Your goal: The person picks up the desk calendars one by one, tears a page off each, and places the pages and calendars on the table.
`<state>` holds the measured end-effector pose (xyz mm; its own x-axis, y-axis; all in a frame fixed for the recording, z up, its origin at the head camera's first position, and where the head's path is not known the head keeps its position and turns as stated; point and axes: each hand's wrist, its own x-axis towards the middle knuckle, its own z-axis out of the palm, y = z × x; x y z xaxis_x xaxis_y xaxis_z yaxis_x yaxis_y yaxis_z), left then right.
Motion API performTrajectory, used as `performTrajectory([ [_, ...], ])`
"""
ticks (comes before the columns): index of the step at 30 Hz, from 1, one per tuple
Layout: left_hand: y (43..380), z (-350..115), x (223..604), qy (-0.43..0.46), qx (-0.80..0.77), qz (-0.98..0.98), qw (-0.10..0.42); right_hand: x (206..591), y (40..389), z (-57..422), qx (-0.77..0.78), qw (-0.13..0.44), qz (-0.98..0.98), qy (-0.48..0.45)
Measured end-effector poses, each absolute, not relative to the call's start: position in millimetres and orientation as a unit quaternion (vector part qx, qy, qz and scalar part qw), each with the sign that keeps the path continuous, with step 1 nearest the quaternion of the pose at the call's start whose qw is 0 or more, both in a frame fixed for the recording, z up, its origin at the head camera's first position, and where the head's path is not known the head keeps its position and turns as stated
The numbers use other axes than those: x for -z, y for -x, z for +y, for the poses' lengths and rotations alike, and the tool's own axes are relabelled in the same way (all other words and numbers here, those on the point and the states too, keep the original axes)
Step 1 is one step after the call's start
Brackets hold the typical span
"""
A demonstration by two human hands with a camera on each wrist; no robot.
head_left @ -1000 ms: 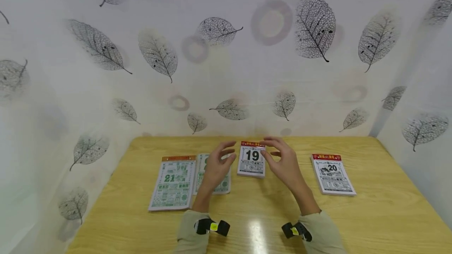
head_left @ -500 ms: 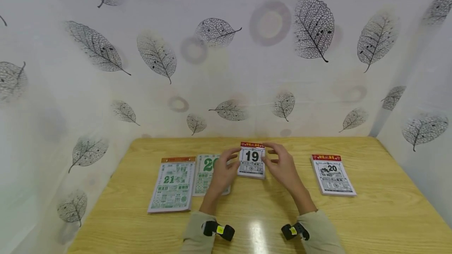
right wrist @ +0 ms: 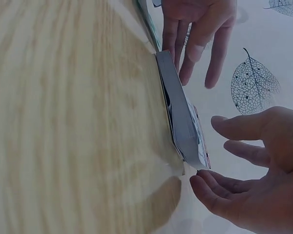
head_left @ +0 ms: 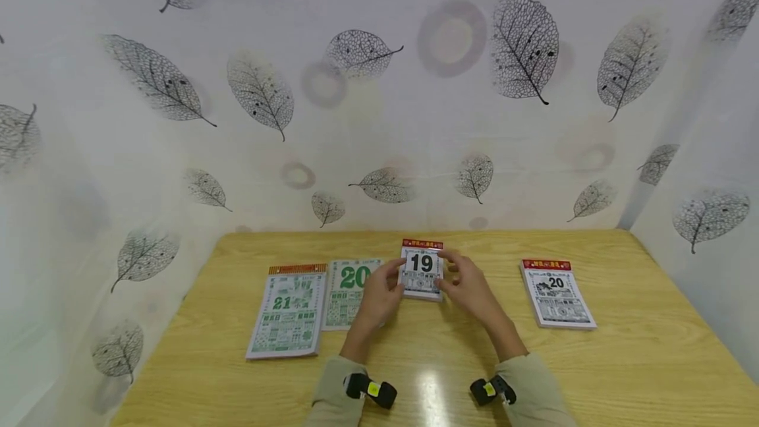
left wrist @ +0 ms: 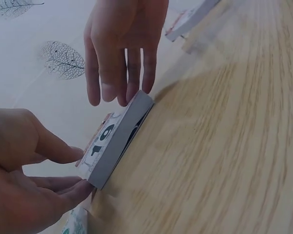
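A small block calendar with a red header and a large black 19 lies near the table's back edge, between both hands. My left hand is at its left side. In the left wrist view its fingertips are right at the calendar's corner, with the thumb apart over the face. On the right side, my right hand has its fingertips close to the edge. The right wrist view shows that thumb held away from the block. The fingers of both hands are relaxed. A gap shows within the calendar's thick edge.
Left of the hands lie a green-printed calendar marked 20, partly behind my left hand, and a larger one marked 21. Another red-topped calendar marked 20 lies to the right. A leaf-patterned covering stands behind the wooden table.
My left hand has moved right, from over the green 20 calendar to the side of the 19 calendar. My right hand has shifted slightly down and left. The calendars stay in place.
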<state>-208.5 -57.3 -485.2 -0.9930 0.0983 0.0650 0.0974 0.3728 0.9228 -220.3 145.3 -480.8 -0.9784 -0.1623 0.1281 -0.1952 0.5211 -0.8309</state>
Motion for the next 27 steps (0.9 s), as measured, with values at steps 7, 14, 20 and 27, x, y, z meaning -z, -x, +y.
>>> performTrajectory([
  [7, 208.1, -58.4, 490.6, -0.048, -0.53, 0.846, 0.029, 483.5, 218.7, 138.7, -0.468, -0.021, -0.877, -0.105],
  [14, 211.2, -57.5, 490.8, -0.049, -0.519, 0.853, 0.022, 480.7, 220.8, 134.3, -0.442, -0.017, -0.891, -0.104],
  [20, 211.9, -56.6, 492.7, -0.045, -0.507, 0.861, 0.028, 482.7, 220.5, 132.5, -0.441, -0.025, -0.892, -0.094],
  [27, 211.2, -51.6, 493.1, -0.035, -0.496, 0.868, 0.006, 481.0, 219.0, 133.1, -0.492, -0.044, -0.868, -0.061],
])
